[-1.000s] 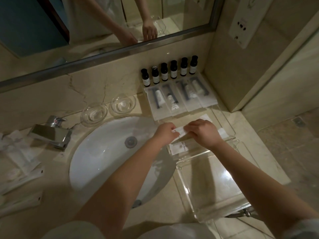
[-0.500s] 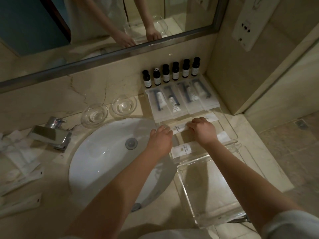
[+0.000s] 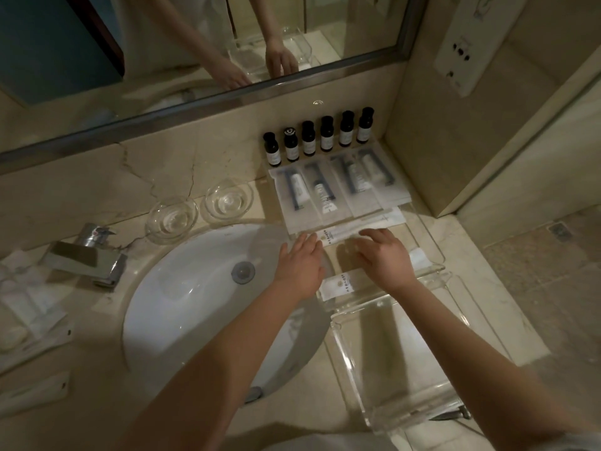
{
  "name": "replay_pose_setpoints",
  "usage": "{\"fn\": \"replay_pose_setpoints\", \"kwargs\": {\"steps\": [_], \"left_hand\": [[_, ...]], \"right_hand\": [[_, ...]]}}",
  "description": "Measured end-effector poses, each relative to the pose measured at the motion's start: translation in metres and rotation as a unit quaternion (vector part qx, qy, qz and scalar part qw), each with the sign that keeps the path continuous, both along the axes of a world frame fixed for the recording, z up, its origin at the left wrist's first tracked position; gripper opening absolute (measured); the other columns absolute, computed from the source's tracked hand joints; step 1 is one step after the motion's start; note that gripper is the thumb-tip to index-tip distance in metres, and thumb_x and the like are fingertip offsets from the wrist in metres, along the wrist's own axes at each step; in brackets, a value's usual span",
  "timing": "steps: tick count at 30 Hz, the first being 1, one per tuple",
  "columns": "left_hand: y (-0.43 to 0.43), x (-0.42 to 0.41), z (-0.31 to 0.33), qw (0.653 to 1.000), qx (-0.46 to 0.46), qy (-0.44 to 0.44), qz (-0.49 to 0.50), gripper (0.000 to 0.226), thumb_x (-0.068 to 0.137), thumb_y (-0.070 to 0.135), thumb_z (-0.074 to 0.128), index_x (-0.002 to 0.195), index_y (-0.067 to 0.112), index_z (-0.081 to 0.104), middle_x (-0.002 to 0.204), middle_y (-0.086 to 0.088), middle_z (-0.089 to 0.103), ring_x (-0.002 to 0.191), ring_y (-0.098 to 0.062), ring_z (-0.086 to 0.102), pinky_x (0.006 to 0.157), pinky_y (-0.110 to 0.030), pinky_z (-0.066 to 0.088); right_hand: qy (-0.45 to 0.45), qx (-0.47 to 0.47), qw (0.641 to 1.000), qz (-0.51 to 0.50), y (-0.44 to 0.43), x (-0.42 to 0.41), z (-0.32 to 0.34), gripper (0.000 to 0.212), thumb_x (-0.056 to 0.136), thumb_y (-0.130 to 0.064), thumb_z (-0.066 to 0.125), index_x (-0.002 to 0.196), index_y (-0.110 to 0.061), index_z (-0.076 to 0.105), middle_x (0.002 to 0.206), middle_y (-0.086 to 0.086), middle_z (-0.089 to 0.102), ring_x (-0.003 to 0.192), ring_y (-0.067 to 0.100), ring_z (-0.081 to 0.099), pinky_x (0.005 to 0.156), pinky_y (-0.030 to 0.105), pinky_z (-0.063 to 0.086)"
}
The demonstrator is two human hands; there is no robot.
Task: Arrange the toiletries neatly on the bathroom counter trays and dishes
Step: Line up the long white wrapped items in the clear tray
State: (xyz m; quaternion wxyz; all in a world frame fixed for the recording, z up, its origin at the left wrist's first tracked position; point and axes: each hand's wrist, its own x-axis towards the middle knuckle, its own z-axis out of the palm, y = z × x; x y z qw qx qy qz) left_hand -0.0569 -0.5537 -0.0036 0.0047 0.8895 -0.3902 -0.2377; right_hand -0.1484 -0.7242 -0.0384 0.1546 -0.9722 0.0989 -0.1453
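While left hand [image 3: 300,262] and right hand [image 3: 385,258] rest flat, fingers straight, on the long white sachet [image 3: 338,236] in the clear tray [image 3: 437,266] beside the toothbrush kits [image 3: 338,190], I'd guess it's squaring-up time, next nudging it parallel.

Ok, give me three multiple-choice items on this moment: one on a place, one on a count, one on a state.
1. Where are the two glass dishes? A) behind the basin, left of the bottles B) in the clear tray C) on the tap
2. How many bottles stand by the wall? A) four B) six C) eight
3. What are the left hand and right hand doing? A) both open, fingers on the white sachet B) both lifting a bottle C) both in the basin
1A: they sit between basin and wall. 2B: six dark caps show. 3A: straight fingers rest on the sachet.
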Motion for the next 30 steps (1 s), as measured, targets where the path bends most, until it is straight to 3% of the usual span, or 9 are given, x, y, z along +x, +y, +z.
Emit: {"fn": "replay_pose_setpoints", "kwargs": {"steps": [2,4,7,14,18,23,30], "left_hand": [[0.004,-0.007,0.0,0.999,-0.045,-0.026,-0.017,0.047,0.094,0.024,0.039,0.139,0.011,0.038,0.156,-0.006,0.019,0.145,-0.023,0.012,0.115,-0.045,0.014],[0.007,-0.017,0.0,0.995,-0.082,-0.03,-0.038,0.037,0.092,0.024,0.045,0.126,0.014,0.054,0.146,-0.006,0.036,0.138,-0.023,0.025,0.109,-0.038,0.019],[0.009,-0.033,-0.004,0.994,-0.074,-0.005,-0.077,0.037,0.091,0.026,0.049,0.126,0.018,0.058,0.139,-0.005,0.044,0.132,-0.023,0.033,0.107,-0.037,0.018],[0.002,-0.028,-0.004,0.995,-0.026,-0.075,-0.067,0.041,0.089,0.017,0.048,0.129,0.015,0.052,0.136,-0.007,0.042,0.133,-0.026,0.027,0.113,-0.052,0.012],[-0.002,-0.015,-0.006,0.992,-0.039,-0.107,-0.05,0.039,0.085,0.012,0.05,0.124,0.012,0.054,0.133,-0.007,0.045,0.129,-0.027,0.032,0.11,-0.049,0.016],[-0.003,-0.01,-0.007,0.992,-0.028,-0.117,-0.039,0.044,0.085,0.016,0.05,0.13,0.014,0.05,0.137,-0.011,0.039,0.132,-0.03,0.028,0.111,-0.049,0.017],[0.011,-0.011,-0.003,0.995,-0.031,-0.095,-0.03,0.047,0.091,0.02,0.046,0.137,0.016,0.041,0.145,-0.009,0.032,0.139,-0.029,0.019,0.112,-0.048,0.016]], "right_hand": [[0.034,0.01,0.999,0.017,-0.001,-0.018,0.005,0.017,0.068,-0.02,0.075,0.085,-0.018,0.073,0.089,0.007,0.07,0.077,0.033,0.062,0.057,0.038,0.054],[0.118,0.017,0.993,0.016,-0.005,-0.03,0.011,0.029,0.065,-0.022,0.079,0.093,-0.019,0.073,0.097,0.007,0.069,0.084,0.032,0.059,0.064,0.039,0.053],[0.205,0.016,0.979,-0.01,-0.011,-0.032,0.016,0.029,0.073,-0.023,0.071,0.101,-0.021,0.071,0.111,0.004,0.064,0.097,0.03,0.054,0.073,0.037,0.049],[0.162,0.02,0.986,-0.026,-0.011,-0.008,0.012,0.015,0.081,-0.021,0.063,0.093,-0.019,0.072,0.095,0.006,0.067,0.093,0.029,0.054,0.062,0.031,0.043],[0.167,0.034,0.983,-0.069,-0.013,0.008,0.016,0.023,0.085,-0.02,0.059,0.105,-0.02,0.071,0.103,0.005,0.065,0.103,0.027,0.051,0.068,0.033,0.045],[0.172,0.024,0.981,-0.09,-0.012,0.019,0.017,0.021,0.084,-0.019,0.058,0.102,-0.013,0.069,0.1,0.007,0.064,0.101,0.028,0.051,0.069,0.036,0.047],[0.116,0.039,0.988,-0.091,0.002,0.01,0.023,0.028,0.076,-0.014,0.07,0.103,-0.01,0.069,0.105,0.012,0.067,0.097,0.036,0.056,0.07,0.04,0.051]]}}
